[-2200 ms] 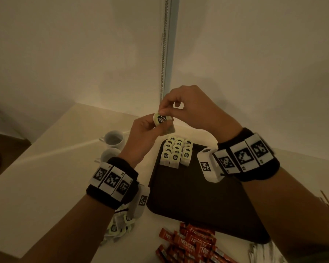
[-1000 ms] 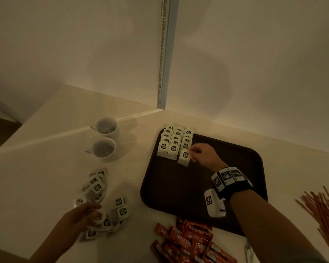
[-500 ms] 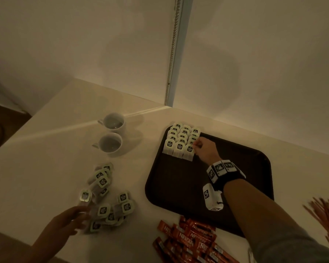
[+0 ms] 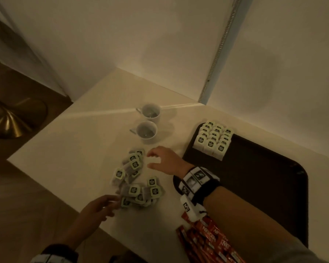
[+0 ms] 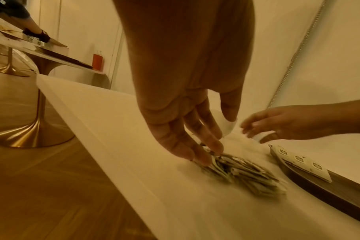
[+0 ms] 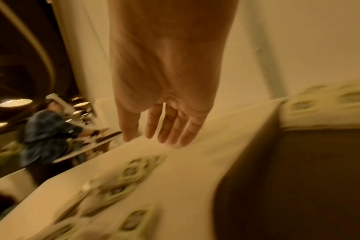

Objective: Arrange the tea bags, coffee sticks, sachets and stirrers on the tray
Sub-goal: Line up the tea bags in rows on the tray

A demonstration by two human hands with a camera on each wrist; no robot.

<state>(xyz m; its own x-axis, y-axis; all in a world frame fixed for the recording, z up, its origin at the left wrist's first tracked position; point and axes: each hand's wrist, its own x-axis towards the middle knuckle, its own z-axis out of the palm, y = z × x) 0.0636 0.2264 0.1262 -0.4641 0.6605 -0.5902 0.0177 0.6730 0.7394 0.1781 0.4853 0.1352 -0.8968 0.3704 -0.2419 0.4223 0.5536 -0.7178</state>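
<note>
- My right hand (image 4: 167, 162) is off the tray (image 4: 273, 186), reaching over the table (image 4: 74, 149) toward the loose tea bags (image 4: 135, 179); its fingers are spread and straight, holding nothing, as the right wrist view also shows.
- My left hand (image 4: 97, 209) has its fingers slightly apart and relaxed, their tips touching the near edge of the loose pile. In the left wrist view the fingertips (image 5: 203, 155) rest on the bags, not yet pinching one as far as I can tell.
- Done so far: a block of tea bags (image 4: 213, 141) stands in three neat rows in the tray's far corner, just beyond my right fingers.
- Left of the tea: well over a dozen bags still lie scattered between my two hands.
- The coffee sticks (image 4: 207, 242) lie in a heap on the table under my right forearm, untouched by the look of it.
- I can't see stirrers or sachets in these views, so I can't say where they stand; none are on the tray.
- Two cups (image 4: 148, 122) sit past my right fingertips, clear of the work.
- My judgement: early on, tea bags roughly half placed, everything else still to do.
</note>
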